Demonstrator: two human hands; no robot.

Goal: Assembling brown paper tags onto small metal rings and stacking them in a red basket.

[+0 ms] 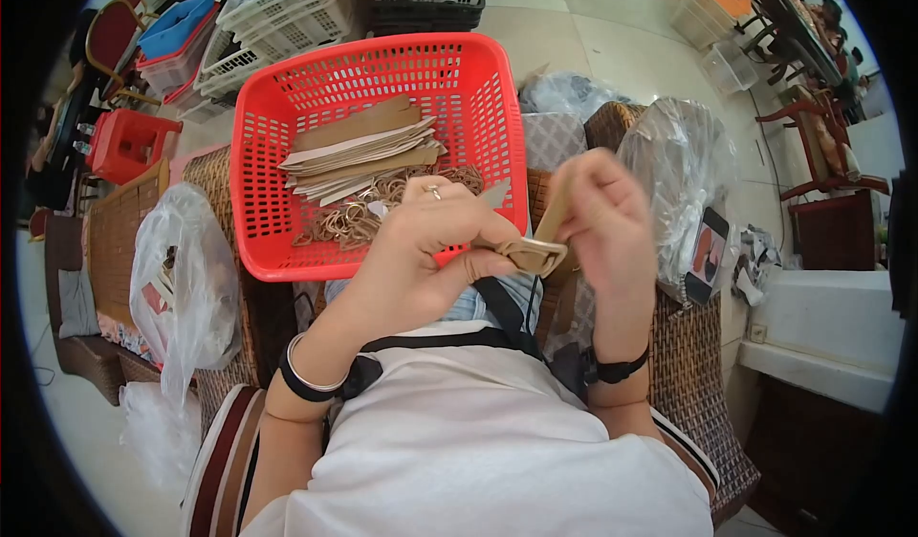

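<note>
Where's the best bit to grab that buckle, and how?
I'd pinch the left end of the buckle, coming from the left, as the left hand does. It's a flattish frame, so a light pinch should do. The brown strap stands up near its right part, where the right hand holds it, so keep clear there.

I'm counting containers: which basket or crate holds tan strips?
The red basket nearest the left hand; it stands alone, while the white crates beyond are stacked.

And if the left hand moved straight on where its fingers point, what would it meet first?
Probably the right hand, just beyond the buckle pinched in the left hand; exact depth is unclear.
</note>
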